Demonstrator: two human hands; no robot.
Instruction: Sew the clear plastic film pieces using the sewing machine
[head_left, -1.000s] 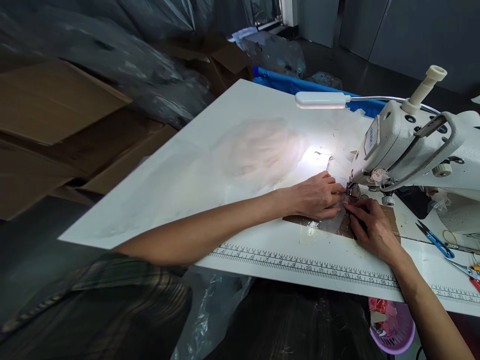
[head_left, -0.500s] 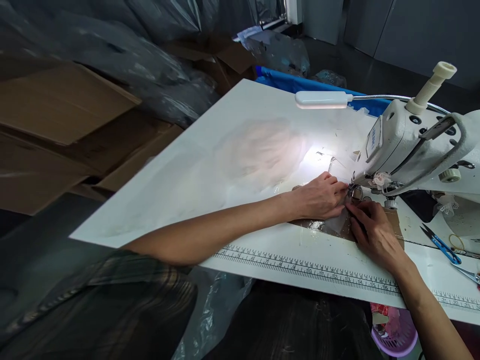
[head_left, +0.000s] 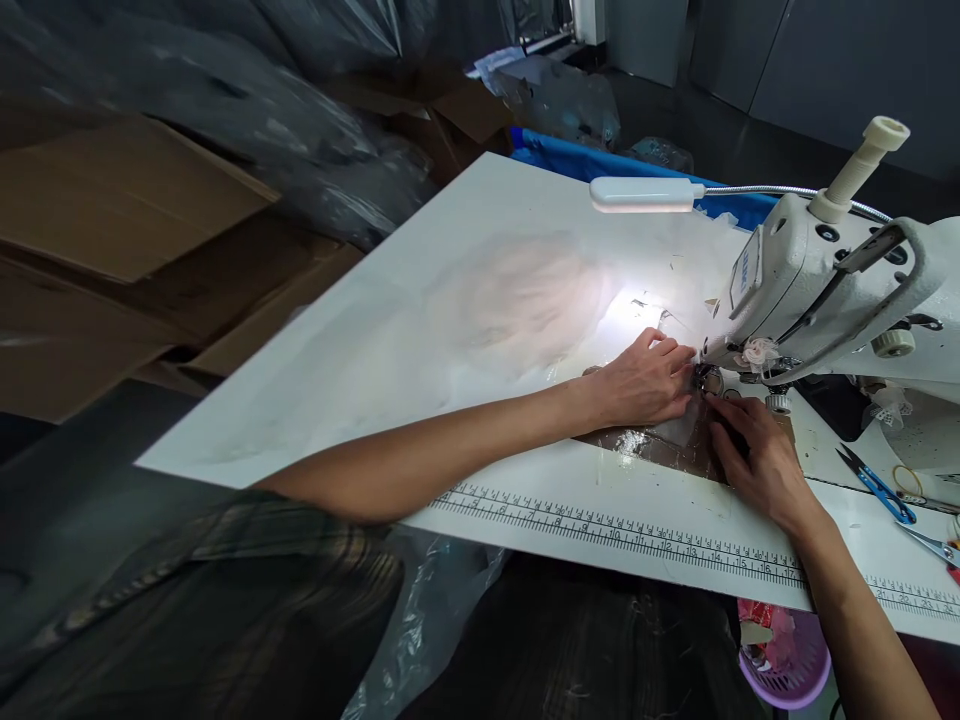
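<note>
My left hand (head_left: 651, 380) lies palm down beside the presser foot (head_left: 703, 378) of a white sewing machine (head_left: 795, 280). Its fingers are bent and pressed together on a small piece of sheer white fabric (head_left: 679, 430), partly hidden under them. To the right of the foot is my right hand (head_left: 759, 455), index finger stretched toward the foot and thumb apart from it. I see nothing held in that hand. Shiny brown tape (head_left: 637, 443) covers the table surface beneath both hands.
The white table (head_left: 375, 350) carries a printed ruler (head_left: 600, 528) along its front edge. Blue thread snips (head_left: 877, 485) lie at right. A lamp (head_left: 645, 194) hangs behind my left hand. Cardboard boxes (head_left: 127, 200) stand left; a purple basket (head_left: 795, 665) is below the table.
My right index finger has shifted slightly right from the sheer fabric, and more of the brown tape shows between my hands. The left hand stays at the foot. The view has shifted slightly.
</note>
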